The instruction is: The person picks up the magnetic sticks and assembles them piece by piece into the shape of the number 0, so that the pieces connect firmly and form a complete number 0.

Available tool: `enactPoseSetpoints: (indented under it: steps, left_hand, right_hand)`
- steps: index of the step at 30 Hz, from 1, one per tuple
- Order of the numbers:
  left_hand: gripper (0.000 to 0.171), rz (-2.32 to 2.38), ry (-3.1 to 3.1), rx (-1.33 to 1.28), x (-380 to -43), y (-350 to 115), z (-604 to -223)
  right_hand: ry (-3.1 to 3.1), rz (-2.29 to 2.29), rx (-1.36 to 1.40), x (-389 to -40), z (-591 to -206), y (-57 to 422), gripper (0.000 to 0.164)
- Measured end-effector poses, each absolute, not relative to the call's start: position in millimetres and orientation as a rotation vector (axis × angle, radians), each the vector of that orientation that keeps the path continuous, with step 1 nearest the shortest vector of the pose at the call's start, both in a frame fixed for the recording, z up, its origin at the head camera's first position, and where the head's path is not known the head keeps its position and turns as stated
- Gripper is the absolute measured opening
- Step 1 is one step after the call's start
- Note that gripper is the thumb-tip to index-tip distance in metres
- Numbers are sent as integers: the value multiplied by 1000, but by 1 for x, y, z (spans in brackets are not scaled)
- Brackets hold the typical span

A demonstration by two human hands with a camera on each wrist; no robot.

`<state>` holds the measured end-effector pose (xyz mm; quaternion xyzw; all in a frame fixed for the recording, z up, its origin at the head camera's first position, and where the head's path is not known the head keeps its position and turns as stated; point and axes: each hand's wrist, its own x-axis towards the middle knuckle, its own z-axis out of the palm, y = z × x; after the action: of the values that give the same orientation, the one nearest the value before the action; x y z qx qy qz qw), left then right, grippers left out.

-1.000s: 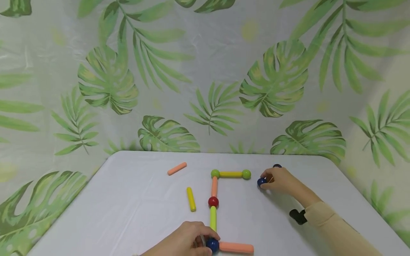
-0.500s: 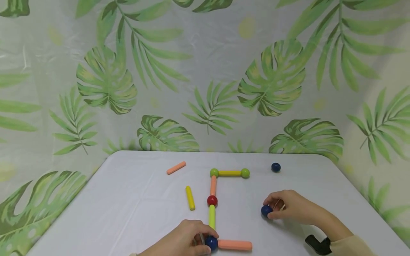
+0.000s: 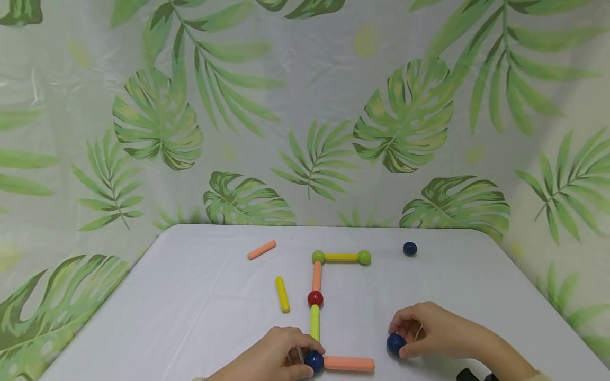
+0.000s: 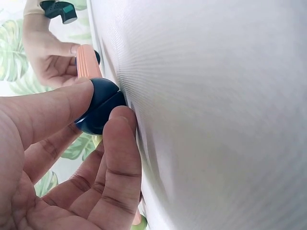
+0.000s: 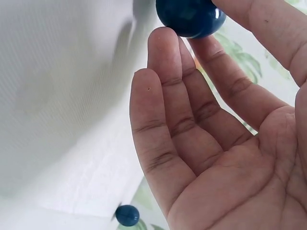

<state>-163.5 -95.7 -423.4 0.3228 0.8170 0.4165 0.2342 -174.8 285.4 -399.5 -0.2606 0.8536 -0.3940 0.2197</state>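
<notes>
My left hand pinches a dark blue ball at the near end of a chain of rods and balls. From that ball a salmon rod points right and a lime rod runs away to a red ball. Beyond it come another salmon rod, a green ball, a yellow rod and a second green ball. My right hand pinches a loose blue ball, a small gap right of the near salmon rod's free end. The right wrist view shows this blue ball between thumb and fingers.
Another blue ball lies at the back right of the white table. Left of the chain lie a loose yellow rod and, farther back, a loose salmon rod. A leaf-patterned sheet hangs behind the table.
My right hand has brought its blue ball nearer, from beside the far green ball to level with the near salmon rod. The left hand stays on its ball.
</notes>
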Motion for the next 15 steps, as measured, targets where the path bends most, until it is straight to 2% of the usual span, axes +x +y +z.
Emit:
enactPoseSetpoints:
  steps: [15]
  left_hand:
    - [28, 1145, 2242, 955, -167, -98, -424]
  right_hand:
    - [2310, -1114, -761, -163, -406, 277, 21]
